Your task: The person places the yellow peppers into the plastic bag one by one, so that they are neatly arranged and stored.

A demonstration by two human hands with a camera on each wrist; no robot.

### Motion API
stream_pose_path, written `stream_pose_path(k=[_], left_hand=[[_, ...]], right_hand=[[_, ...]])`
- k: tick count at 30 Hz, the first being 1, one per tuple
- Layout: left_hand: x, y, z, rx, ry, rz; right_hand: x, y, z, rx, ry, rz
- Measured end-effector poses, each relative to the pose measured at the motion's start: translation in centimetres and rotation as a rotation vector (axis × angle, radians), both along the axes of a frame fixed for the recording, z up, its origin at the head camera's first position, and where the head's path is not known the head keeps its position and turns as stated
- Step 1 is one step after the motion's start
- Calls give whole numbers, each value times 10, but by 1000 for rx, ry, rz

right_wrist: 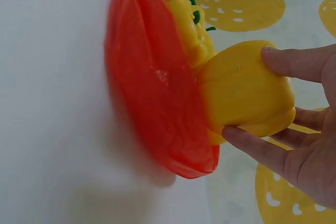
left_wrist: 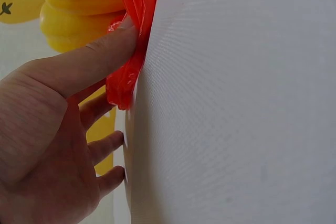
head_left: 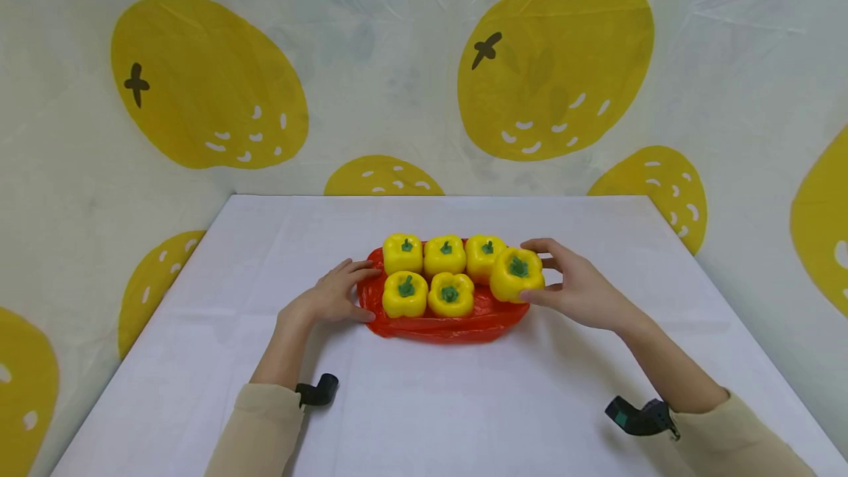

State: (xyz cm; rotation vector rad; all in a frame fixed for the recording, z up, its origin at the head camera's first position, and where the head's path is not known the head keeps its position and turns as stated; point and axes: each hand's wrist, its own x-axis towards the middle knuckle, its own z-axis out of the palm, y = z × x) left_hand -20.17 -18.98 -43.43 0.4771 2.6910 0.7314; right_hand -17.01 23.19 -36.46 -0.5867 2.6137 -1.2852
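In the head view my right hand [head_left: 579, 287] holds a yellow bell pepper [head_left: 506, 282] with a green stem, thumb on the near side and fingers behind. It is tilted over the right end of a red plastic bag [head_left: 430, 328]. The right wrist view shows thumb and fingers spread round this pepper [right_wrist: 244, 85], its lower part overlapping the bag's edge. My left hand [head_left: 334, 293] is at the bag's left end, thumb in front and fingers at the back. In the left wrist view the thumb [left_wrist: 100, 59] lies against the crumpled red plastic [left_wrist: 123, 85].
Several more yellow bell peppers [head_left: 404, 294] stand stem up in two rows on the bag. A white cloth [head_left: 430, 403] covers the table, and a curtain [head_left: 391, 57] printed with yellow fruit hangs behind. Black wrist cameras [head_left: 639, 417] sit at both cuffs.
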Motion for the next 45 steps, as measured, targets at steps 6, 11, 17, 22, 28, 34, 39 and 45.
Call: stream_pose_path(k=[6,11,17,22,28,34,39,45], left_hand=[[0,-1,-1,3,-1,0],[0,-2,-1,5,3,-1],[-1,-1,-3,5,2,-5],[0,0,-2,5,-9,6],[1,4,-1,5,-19,12],[1,6,0,-2,-15,10],[0,5,0,-3,-12,-5],[0,1,1,22,-17,-41]], right_hand=[[0,-6,-8,-3,-30,9],[-1,-10,-15,-2,-32,22],[0,-15,-19,18,-28,13],[1,-18,-20,69,3,5],[0,-20,-25,133,22,6],[1,-22,-30,157,19,-19],[2,-23,-31,156,31,-30],[5,-20,-28,111,33,-46]])
